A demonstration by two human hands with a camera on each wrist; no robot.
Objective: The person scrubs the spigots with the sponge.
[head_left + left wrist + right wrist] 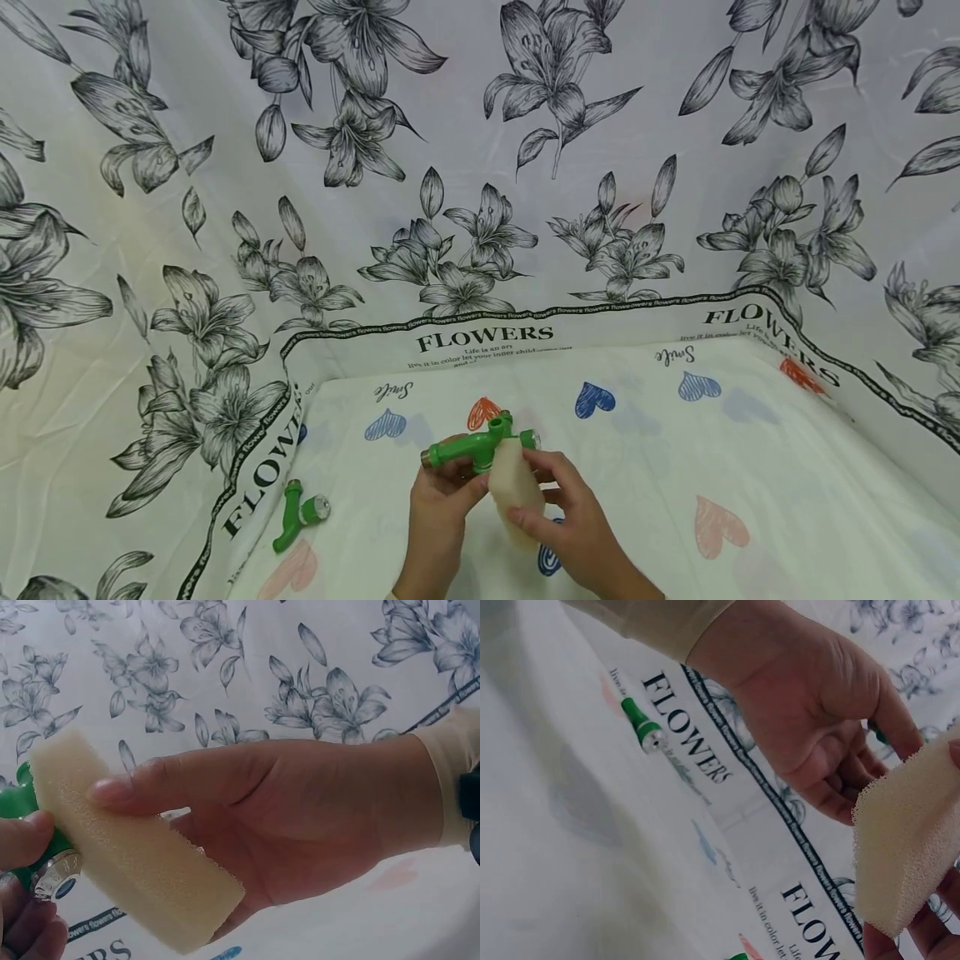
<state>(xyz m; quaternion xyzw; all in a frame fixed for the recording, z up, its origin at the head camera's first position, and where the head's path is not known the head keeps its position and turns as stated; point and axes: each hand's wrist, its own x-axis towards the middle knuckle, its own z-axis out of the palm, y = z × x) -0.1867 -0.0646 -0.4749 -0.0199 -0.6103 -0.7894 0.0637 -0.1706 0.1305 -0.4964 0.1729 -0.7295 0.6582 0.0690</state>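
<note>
Above a heart-print cloth [637, 508], a left hand [441, 507] grips a green faucet [467, 448] while a right hand [573, 510] pinches a pale sponge [516, 477] up against it. Steady support and even pressure should serve best; gripping fingers may block strokes. A spare green tap [290, 518] lies left of the faucet, well apart.

Open room, as we list it: white cloth [637, 492], the stretch right of the right hand [572, 512]; one lane between the left hand [441, 508] and the smaller green tap [292, 515]. Obstacles we count: larger green tap [474, 448] and beige sponge [513, 482], filling the gap between the hands; patterned curtain [555, 208], walling the far side.
</note>
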